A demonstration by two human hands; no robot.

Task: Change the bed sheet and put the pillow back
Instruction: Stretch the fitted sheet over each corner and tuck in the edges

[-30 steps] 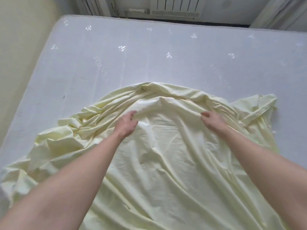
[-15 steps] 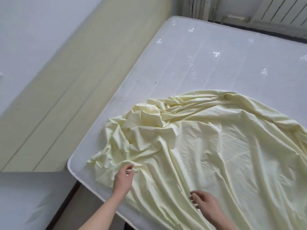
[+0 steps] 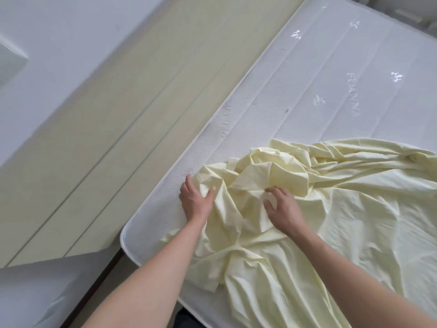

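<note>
Now the yellow sheet (image 3: 319,221) is bunched up on the white mattress (image 3: 319,95), near its corner. A fold is pinched by the left hand (image 3: 196,200). The cloth is touched by the right hand's (image 3: 282,210) curled fingers.

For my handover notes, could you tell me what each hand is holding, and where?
Both hold the yellow sheet at its bunched part near the mattress corner: left hand at the edge, right hand clawing a fold.

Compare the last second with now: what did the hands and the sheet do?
Both hands left the sheet's middle for its bunched corner near the mattress corner. The left hand now grips the yellow sheet at its edge; the right hand claws into the folds. The sheet remains unspread.
</note>
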